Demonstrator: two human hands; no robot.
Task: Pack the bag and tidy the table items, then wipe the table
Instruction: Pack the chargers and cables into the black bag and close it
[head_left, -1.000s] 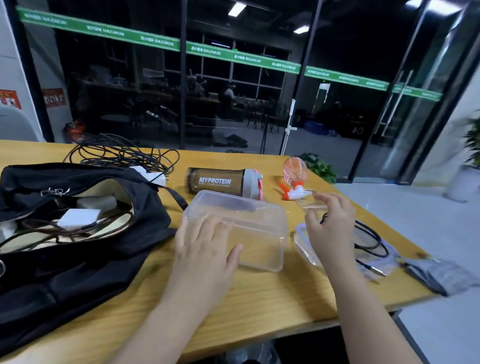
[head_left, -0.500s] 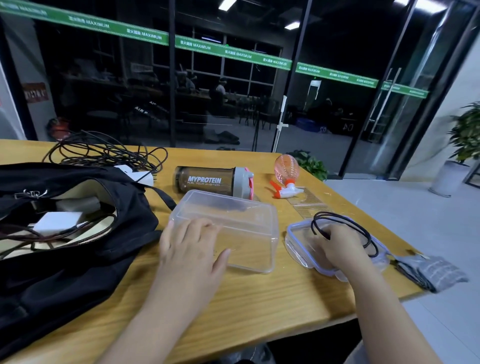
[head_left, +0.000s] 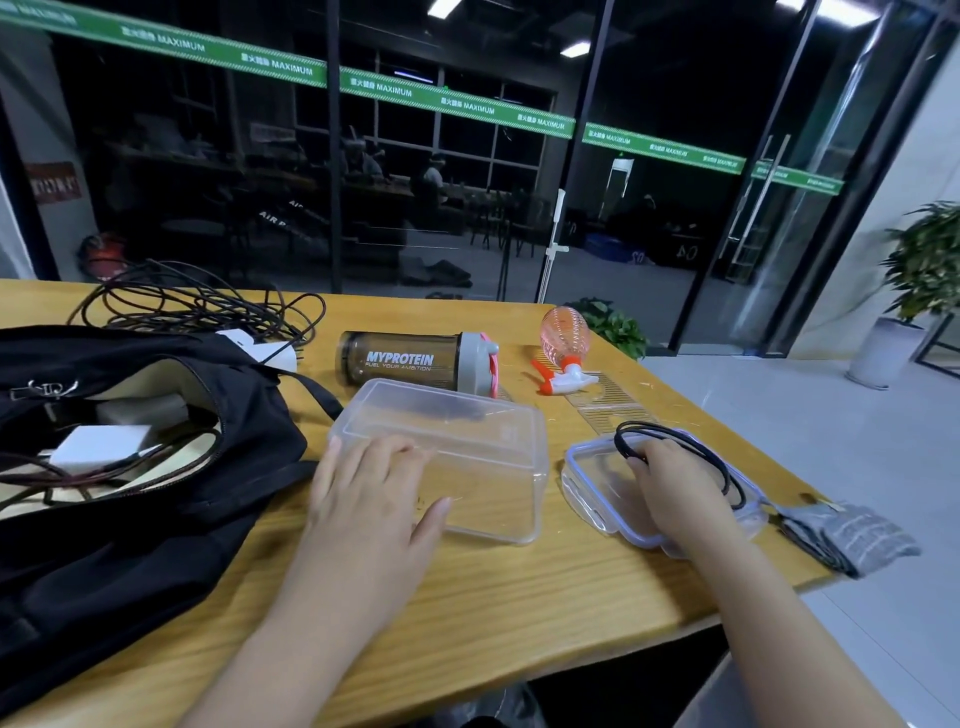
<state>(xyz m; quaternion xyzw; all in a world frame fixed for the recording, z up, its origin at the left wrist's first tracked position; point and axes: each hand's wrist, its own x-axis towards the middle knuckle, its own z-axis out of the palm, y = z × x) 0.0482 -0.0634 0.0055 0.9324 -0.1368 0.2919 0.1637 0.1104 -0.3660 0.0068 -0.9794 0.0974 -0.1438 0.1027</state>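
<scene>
Hands both sit low in the frame: the left hand (head_left: 371, 486) lies flat and open on the clear box (head_left: 441, 457) at centre, and the right hand (head_left: 670, 486) is curled over the lid (head_left: 587, 478) at lower right, seemingly pinching the black cord (head_left: 727, 467), though its grip is hidden. The open bag (head_left: 156, 467) fills the left side. Risk: lifting the cord could drag the light lid off the table (head_left: 519, 597) edge nearby.
</scene>
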